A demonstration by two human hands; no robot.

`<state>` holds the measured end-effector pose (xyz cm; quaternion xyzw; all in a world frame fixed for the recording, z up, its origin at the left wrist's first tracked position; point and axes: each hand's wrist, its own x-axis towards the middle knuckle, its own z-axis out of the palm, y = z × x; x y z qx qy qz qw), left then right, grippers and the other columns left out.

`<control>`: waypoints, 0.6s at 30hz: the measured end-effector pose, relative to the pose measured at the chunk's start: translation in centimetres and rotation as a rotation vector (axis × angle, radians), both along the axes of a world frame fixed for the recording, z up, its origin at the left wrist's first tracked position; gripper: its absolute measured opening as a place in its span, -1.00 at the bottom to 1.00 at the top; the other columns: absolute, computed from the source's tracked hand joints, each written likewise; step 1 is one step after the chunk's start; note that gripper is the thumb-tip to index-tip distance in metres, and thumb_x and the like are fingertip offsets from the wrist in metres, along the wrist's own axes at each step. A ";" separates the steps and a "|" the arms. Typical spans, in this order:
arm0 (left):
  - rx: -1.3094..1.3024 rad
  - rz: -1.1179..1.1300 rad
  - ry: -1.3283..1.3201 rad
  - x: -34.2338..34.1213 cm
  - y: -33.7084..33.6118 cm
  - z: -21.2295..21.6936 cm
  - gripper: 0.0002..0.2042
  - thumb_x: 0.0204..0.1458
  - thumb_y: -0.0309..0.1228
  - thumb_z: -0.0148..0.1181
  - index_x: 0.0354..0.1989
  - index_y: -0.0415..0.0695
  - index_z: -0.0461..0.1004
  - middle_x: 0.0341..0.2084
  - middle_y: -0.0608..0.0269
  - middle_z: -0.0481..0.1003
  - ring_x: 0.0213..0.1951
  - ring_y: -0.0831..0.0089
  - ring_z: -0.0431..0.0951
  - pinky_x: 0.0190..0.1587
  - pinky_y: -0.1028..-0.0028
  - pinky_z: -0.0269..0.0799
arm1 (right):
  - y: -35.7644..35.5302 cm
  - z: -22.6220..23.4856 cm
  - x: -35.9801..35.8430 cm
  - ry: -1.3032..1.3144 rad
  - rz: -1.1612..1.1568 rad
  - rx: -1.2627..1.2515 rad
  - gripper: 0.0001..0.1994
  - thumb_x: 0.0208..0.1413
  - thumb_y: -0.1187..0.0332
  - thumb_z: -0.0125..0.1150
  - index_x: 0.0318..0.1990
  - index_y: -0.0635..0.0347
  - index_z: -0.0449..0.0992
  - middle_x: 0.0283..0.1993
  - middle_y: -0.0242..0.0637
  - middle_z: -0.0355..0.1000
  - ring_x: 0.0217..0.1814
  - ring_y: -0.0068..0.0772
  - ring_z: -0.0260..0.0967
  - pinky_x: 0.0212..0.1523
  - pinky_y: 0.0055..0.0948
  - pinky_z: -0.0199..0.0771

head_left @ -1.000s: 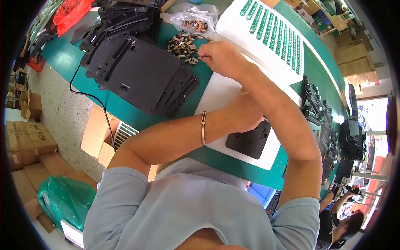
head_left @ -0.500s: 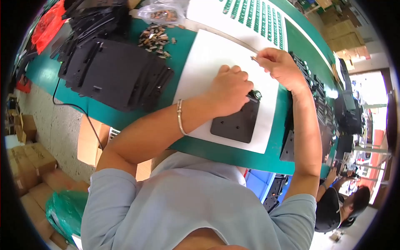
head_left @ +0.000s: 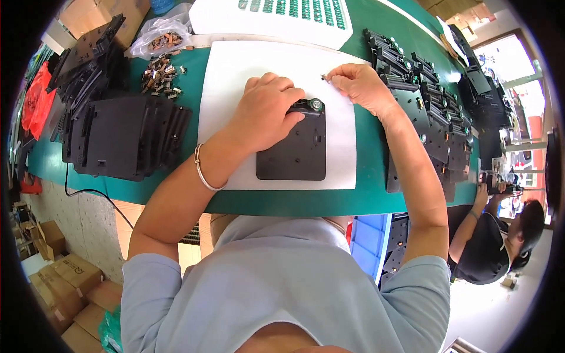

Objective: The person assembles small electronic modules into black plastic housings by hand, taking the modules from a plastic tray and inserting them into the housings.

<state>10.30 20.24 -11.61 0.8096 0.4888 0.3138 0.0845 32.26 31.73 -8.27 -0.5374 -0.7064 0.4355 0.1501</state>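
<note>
A black plastic panel [head_left: 292, 156] with rounded corners lies on a white sheet [head_left: 229, 65] in front of me. My left hand [head_left: 268, 112] grips the panel's far end, thumb on its face and fingers curled over the edge. Beside those fingers, a small round green-and-silver part [head_left: 316, 104] sits at the panel's far right corner. Up and to the right of that corner, my right hand [head_left: 360, 85] is closed in a pinch. Between its thumb and forefinger pokes out a tiny metal piece [head_left: 324, 77], held off the panel.
Black panels [head_left: 120, 135] are stacked at left, near a heap of small metal pieces [head_left: 160, 76] and a clear bag [head_left: 162, 41]. A white tray [head_left: 282, 29] of green boards stands beyond the sheet. Rows of assembled panels [head_left: 421, 112] lie at right; another person [head_left: 488, 241] sits beyond.
The view has swung, so the bench and panel appear straighter and farther left. My left hand still grips the panel; my right hand still pinches the tiny piece, slightly closer to the panel's corner.
</note>
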 end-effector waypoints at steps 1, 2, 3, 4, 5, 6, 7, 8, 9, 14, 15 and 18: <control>-0.001 0.001 -0.004 0.0 0.0 0.0 -0.70 -0.05 -0.38 0.35 -0.10 -0.10 0.53 -0.14 0.21 0.49 -0.01 0.19 0.41 0.10 0.22 0.24 | -0.2 -0.3 0.0 -0.004 0.015 0.059 -0.81 0.08 0.36 0.25 -0.22 0.26 0.66 -0.44 -0.40 0.50 -0.44 -0.66 0.34 -0.39 -0.61 0.36; -0.003 0.002 -0.009 0.0 0.0 -0.1 -0.70 -0.04 -0.38 0.34 -0.10 -0.11 0.53 -0.14 0.21 0.49 -0.01 0.19 0.41 0.10 0.22 0.24 | -0.4 -0.4 -0.1 -0.008 0.030 0.118 -0.81 0.09 0.37 0.24 -0.21 0.25 0.67 -0.42 -0.37 0.53 -0.42 -0.64 0.37 -0.36 -0.59 0.40; -0.003 0.000 -0.008 0.0 0.0 -0.1 -0.70 -0.04 -0.38 0.34 -0.10 -0.11 0.53 -0.14 0.21 0.49 -0.01 0.19 0.41 0.10 0.22 0.24 | -0.6 -0.4 -0.2 -0.007 0.028 0.118 -0.81 0.09 0.37 0.24 -0.21 0.25 0.67 -0.42 -0.37 0.53 -0.42 -0.64 0.37 -0.36 -0.59 0.40; 0.001 -0.003 -0.013 0.0 0.0 -0.1 -0.70 -0.04 -0.38 0.34 -0.10 -0.11 0.53 -0.13 0.21 0.49 -0.01 0.19 0.41 0.10 0.22 0.24 | -0.8 -0.4 -0.3 -0.017 0.039 0.163 -0.81 0.10 0.36 0.25 -0.20 0.24 0.66 -0.39 -0.35 0.54 -0.40 -0.62 0.39 -0.33 -0.56 0.43; 0.006 -0.005 -0.019 -0.1 0.0 -0.1 -0.70 -0.04 -0.38 0.34 -0.10 -0.11 0.53 -0.13 0.20 0.49 -0.01 0.19 0.41 0.10 0.22 0.24 | -0.9 -0.4 -0.4 -0.028 0.051 0.208 -0.81 0.12 0.35 0.25 -0.19 0.22 0.66 -0.36 -0.33 0.56 -0.38 -0.60 0.41 -0.29 -0.54 0.46; 0.004 -0.005 -0.018 -0.1 0.0 0.0 -0.70 -0.04 -0.38 0.34 -0.10 -0.11 0.53 -0.13 0.20 0.49 -0.01 0.19 0.41 0.10 0.22 0.24 | -1.1 -0.2 -0.6 -0.027 0.051 0.207 -0.81 0.12 0.35 0.25 -0.19 0.22 0.66 -0.36 -0.33 0.56 -0.38 -0.60 0.41 -0.29 -0.54 0.46; -0.001 -0.008 -0.019 -0.1 0.0 0.1 -0.70 -0.04 -0.38 0.34 -0.10 -0.11 0.53 -0.13 0.20 0.49 -0.01 0.18 0.41 0.10 0.22 0.24 | -1.2 -0.1 -0.8 -0.070 0.059 0.242 -0.80 0.12 0.33 0.28 -0.16 0.22 0.65 -0.35 -0.32 0.56 -0.37 -0.59 0.41 -0.28 -0.52 0.47; -0.006 -0.010 -0.020 -0.1 -0.1 0.1 -0.70 -0.04 -0.38 0.34 -0.10 -0.11 0.53 -0.13 0.20 0.49 -0.02 0.18 0.42 0.09 0.23 0.24 | -1.3 0.0 -0.9 -0.114 0.068 0.277 -0.78 0.12 0.31 0.31 -0.13 0.22 0.65 -0.34 -0.31 0.55 -0.36 -0.58 0.42 -0.26 -0.50 0.48; -0.009 -0.007 -0.019 -0.1 -0.1 0.1 -0.70 -0.04 -0.38 0.34 -0.10 -0.11 0.53 -0.13 0.20 0.49 -0.02 0.18 0.42 0.09 0.23 0.24 | -1.4 0.1 -1.1 -0.113 0.071 0.274 -0.78 0.12 0.31 0.31 -0.13 0.22 0.65 -0.34 -0.31 0.55 -0.36 -0.58 0.42 -0.26 -0.50 0.48; -0.006 -0.007 -0.019 -0.2 -0.1 0.2 -0.70 -0.04 -0.38 0.33 -0.10 -0.10 0.53 -0.13 0.21 0.49 -0.01 0.19 0.41 0.09 0.23 0.23 | -2.1 0.9 -1.6 -0.085 0.130 0.237 -0.78 0.15 0.41 0.30 -0.04 0.06 0.64 -0.31 -0.45 0.48 -0.39 -0.68 0.32 -0.33 -0.59 0.40; -0.008 -0.004 -0.019 -0.2 -0.1 0.2 -0.70 -0.04 -0.38 0.33 -0.10 -0.10 0.53 -0.13 0.21 0.49 -0.01 0.19 0.41 0.09 0.23 0.23 | -1.8 0.4 -1.4 -0.084 0.133 0.235 -0.78 0.15 0.41 0.30 -0.04 0.06 0.64 -0.31 -0.45 0.48 -0.39 -0.68 0.32 -0.33 -0.59 0.40; -0.008 -0.012 -0.016 -0.1 0.0 0.2 -0.70 -0.04 -0.38 0.34 -0.10 -0.10 0.53 -0.13 0.22 0.49 -0.01 0.19 0.41 0.09 0.23 0.23 | -0.9 -0.8 -0.3 -0.013 0.367 0.559 -0.77 0.17 0.48 0.24 -0.03 0.04 0.63 -0.27 -0.37 0.51 -0.37 -0.60 0.37 -0.31 -0.56 0.43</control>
